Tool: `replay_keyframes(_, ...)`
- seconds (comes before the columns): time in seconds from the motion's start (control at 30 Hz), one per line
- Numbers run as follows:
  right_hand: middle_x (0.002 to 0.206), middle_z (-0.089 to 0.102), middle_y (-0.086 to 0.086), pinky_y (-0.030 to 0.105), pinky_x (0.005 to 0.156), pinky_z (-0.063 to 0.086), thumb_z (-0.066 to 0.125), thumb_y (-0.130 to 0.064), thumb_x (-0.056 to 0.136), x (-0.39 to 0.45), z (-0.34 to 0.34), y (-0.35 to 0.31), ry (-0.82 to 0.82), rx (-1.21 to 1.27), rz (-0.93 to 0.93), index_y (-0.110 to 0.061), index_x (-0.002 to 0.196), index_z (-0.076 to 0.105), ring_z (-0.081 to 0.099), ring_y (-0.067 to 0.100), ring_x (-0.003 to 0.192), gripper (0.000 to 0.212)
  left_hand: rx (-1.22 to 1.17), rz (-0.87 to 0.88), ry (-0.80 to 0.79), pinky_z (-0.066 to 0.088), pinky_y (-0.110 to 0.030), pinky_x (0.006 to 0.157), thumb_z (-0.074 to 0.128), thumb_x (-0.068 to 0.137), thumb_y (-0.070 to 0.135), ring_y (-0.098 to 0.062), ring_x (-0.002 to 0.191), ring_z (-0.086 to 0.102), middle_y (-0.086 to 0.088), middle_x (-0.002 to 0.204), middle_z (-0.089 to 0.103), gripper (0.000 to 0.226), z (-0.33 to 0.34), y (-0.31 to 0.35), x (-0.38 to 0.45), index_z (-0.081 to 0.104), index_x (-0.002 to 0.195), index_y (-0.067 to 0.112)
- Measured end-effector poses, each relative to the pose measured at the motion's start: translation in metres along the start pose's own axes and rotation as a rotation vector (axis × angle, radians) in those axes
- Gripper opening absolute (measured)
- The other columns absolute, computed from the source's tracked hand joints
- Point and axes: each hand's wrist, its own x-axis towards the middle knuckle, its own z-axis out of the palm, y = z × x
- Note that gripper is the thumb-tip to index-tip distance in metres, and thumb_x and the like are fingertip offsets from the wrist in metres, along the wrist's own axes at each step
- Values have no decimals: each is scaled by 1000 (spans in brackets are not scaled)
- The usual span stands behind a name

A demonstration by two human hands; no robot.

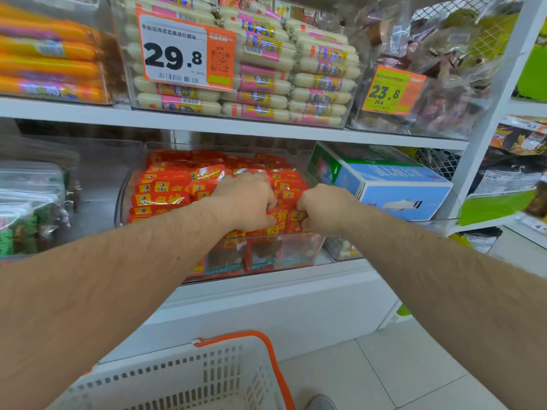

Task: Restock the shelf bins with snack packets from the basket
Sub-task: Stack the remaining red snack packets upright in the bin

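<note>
A clear bin (124, 199) on the lower shelf is packed pretty full with red snack packets (165, 190). Front-row packets are gripped by the left hand (245, 199) and right hand (325, 208). The white basket (189, 377) is parked below, by the shelf's edge.

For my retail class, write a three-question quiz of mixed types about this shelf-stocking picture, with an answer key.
1. True or false: both hands are on the red snack packets in the clear bin.
2. Multiple choice: what lies right of that bin on the same shelf? A) a blue and green carton B) a glass jar C) a stack of plates
3. Fill in: the large price tag on the upper shelf reads ____.

Key
1. True: the left hand and the right hand each have a grip on packets.
2. A, the blue and green carton.
3. 29.8
</note>
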Motion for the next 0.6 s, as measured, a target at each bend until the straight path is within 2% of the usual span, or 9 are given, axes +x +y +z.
replay_keyframes(0.03, 71, 40, -5, 32, 68, 37, 56, -27, 94, -4, 0, -1, 10, -2, 31, -23, 86, 47, 47, 21, 82, 13, 14, -2, 19, 37, -49, 100, 65, 84, 51, -20, 122, 44, 4, 129, 50, 20, 0, 2, -3, 65, 82, 31)
replay_keyframes(0.1, 76, 45, -2, 33, 74, 36, 58, -28, 90, -12, -3, -8, 82, -27, 101, -22, 85, 46, 47, 23, 82, 13, 22, 5, 101, 32, -47, 103, 63, 82, 53, -20, 123, 42, 5, 132, 47, 32, -2, 4, -12, 66, 108, 35)
replay_keyframes(0.13, 79, 47, 0, 35, 78, 37, 58, -29, 87, -17, -5, -14, 150, -15, 132, -22, 85, 47, 47, 25, 83, 13, 22, 16, 164, 33, -44, 101, 62, 81, 53, -20, 120, 43, 5, 130, 48, 37, -3, 5, -17, 65, 113, 35)
replay_keyframes(0.2, 82, 54, 5, 35, 79, 38, 60, -27, 81, -24, -6, -32, 355, 69, 147, -23, 84, 55, 49, 28, 85, 7, 15, 61, 293, 38, -39, 92, 62, 80, 49, -22, 110, 50, 2, 121, 54, 39, -5, 7, -32, 64, 113, 29)
replay_keyframes(0.27, 85, 65, 7, 34, 71, 34, 62, -20, 74, -30, 0, -58, 564, 193, 119, -17, 83, 66, 57, 33, 86, 11, -57, 90, 383, 42, -36, 78, 62, 76, 37, -28, 97, 57, -4, 105, 59, 31, -2, 8, -53, 64, 101, 18)
replay_keyframes(0.33, 81, 68, 11, 33, 63, 34, 64, -18, 71, -36, 14, -87, 667, 385, 116, -13, 78, 67, 60, 36, 81, 9, -165, 57, 447, 41, -34, 65, 57, 70, 26, -34, 84, 60, -7, 92, 60, 24, 8, 5, -85, 63, 90, 14)
replay_keyframes(0.4, 83, 67, 12, 35, 62, 39, 60, -23, 74, -42, 36, -120, 606, 548, 77, -13, 79, 66, 61, 37, 83, 13, -251, -40, 414, 45, -35, 63, 56, 72, 22, -32, 86, 61, -4, 94, 62, 24, 30, -2, -124, 65, 93, 17)
replay_keyframes(0.5, 99, 67, 8, 34, 70, 42, 59, -18, 79, -47, 75, -172, 294, 613, -24, -17, 95, 69, 60, 32, 95, 19, -345, -245, 193, 47, -34, 74, 63, 78, 20, -26, 101, 60, 3, 110, 63, 25, 76, -15, -181, 64, 103, 23)
replay_keyframes(0.6, 100, 67, 6, 32, 72, 48, 58, -15, 80, -46, 116, -217, 11, 679, -73, -21, 93, 69, 62, 29, 94, 18, -397, -424, -32, 46, -30, 77, 64, 80, 26, -21, 104, 59, 8, 113, 60, 27, 119, -26, -223, 61, 107, 28)
